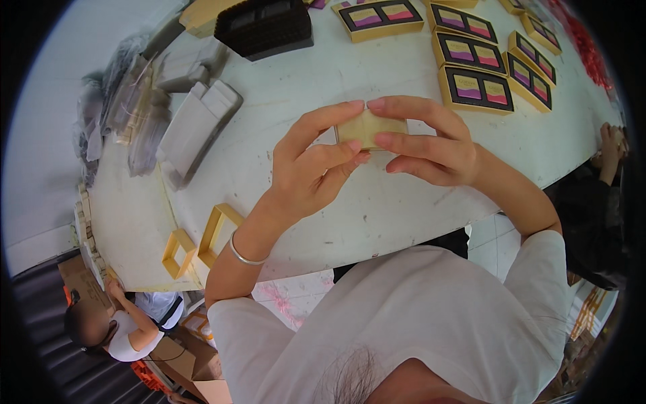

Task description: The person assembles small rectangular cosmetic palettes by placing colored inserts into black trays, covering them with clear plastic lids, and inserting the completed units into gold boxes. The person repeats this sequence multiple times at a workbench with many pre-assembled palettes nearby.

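A small pale gold box is held just above the white table, between my two hands. My left hand grips its left side, with the fingertips along the upper and lower edges. On the opposite side, my right hand pinches the box with bent fingers. The fingertips of both hands nearly meet over its middle. Its underside is hidden.
Gold gift boxes with purple and pink packs in black inserts stand at the far right. Black trays are stacked at the back, beside white card pieces. Gold card frames sit near my left forearm. A co-worker is at the lower left, another at the right.
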Demonstrator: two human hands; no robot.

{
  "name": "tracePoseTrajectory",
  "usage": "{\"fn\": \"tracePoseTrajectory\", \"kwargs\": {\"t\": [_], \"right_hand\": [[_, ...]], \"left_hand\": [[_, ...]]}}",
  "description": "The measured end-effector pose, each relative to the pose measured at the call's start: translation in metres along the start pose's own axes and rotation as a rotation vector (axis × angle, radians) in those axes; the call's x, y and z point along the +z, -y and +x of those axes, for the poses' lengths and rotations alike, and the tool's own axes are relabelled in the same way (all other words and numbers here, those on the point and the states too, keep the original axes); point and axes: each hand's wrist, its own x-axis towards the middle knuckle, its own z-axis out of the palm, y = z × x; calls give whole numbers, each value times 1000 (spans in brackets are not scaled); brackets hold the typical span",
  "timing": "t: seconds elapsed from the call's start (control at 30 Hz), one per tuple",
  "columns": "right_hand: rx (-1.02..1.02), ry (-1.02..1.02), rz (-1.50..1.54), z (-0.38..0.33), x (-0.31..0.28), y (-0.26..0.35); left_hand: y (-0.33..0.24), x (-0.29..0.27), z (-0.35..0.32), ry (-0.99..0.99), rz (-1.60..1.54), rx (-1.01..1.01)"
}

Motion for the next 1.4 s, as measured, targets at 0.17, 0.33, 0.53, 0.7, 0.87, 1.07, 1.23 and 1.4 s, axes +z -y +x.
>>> {"fn": "tracePoseTrajectory", "kwargs": {"t": [0.17,0.33,0.53,0.7,0.87,1.07,1.23,1.4], "right_hand": [[251,26,186,6,-4,12],[-30,-12,-419,-13,-61,68],[-10,354,-1056,-86,-111,102],[477,249,-1122,-152,-146,58],[540,172,-1128,-161,-214,26],[423,-51,-1075,-107,-180,10],[83,133,-813,-28,-91,10],[124,212,-571,38,-24,-14]], "left_hand": [[-27,-14,14,73,103,-140],[-79,-78,3,175,343,-425],[-136,-128,-101,517,987,-1052],[-128,-109,-119,425,967,-1051],[-96,-57,-79,311,655,-731],[-59,11,-37,411,552,-565],[-63,-13,-18,336,626,-530],[-73,-86,-51,145,631,-703]]}}
